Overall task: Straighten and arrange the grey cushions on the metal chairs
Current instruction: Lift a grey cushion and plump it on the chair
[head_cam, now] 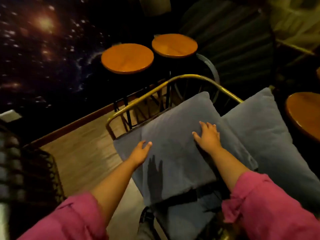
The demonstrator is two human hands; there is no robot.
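A square grey cushion (173,153) lies tilted on a metal chair with a gold rail (187,77). Under it a flat grey seat pad (124,144) shows at the left and another part low down. A second grey cushion (263,129) leans to its right, partly tucked under the first. My left hand (141,151) rests on the cushion's left edge, fingers apart. My right hand (208,135) lies flat on top of the cushion, fingers spread. Both arms wear pink sleeves.
Two round wooden stools (127,58) (174,45) stand beyond the chair's rail. Another round wooden top (304,113) sits at the right edge. A dark woven chair (26,170) is at the left. Wooden floor (83,149) lies between.
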